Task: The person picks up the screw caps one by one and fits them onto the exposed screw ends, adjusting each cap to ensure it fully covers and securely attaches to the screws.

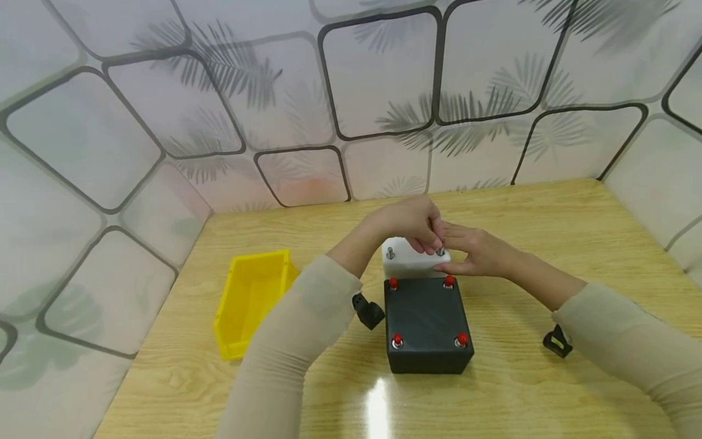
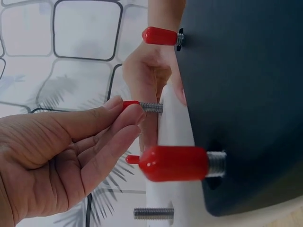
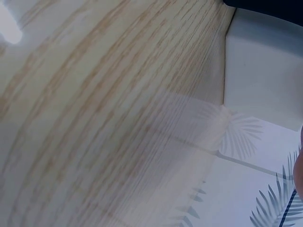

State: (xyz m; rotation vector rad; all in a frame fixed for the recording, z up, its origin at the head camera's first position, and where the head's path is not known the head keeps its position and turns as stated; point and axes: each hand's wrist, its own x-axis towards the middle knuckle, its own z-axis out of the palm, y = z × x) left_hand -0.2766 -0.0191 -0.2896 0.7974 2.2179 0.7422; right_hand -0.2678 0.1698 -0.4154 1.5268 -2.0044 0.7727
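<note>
A white box (image 1: 406, 266) with metal bolts standing on top sits behind a black box (image 1: 425, 312), whose top bolts wear red caps. At the white box's right rear bolt, my left hand (image 1: 412, 221) pinches a small red cap (image 2: 130, 104) between thumb and fingertips. The cap covers the tip of that threaded bolt (image 2: 152, 108), with thread still showing below. Another bolt (image 1: 390, 252) on the left is bare. My right hand (image 1: 477, 251) grips the white box's right side, thumb in front and fingers toward the back. The right wrist view barely catches that hand.
To the left stands a yellow bin (image 1: 255, 299), partly covered by my left sleeve. All of this is on a wood-grain table (image 1: 521, 390). Patterned cloth walls (image 1: 384, 73) rise behind and at the sides. Dark wrist cameras hang below both forearms.
</note>
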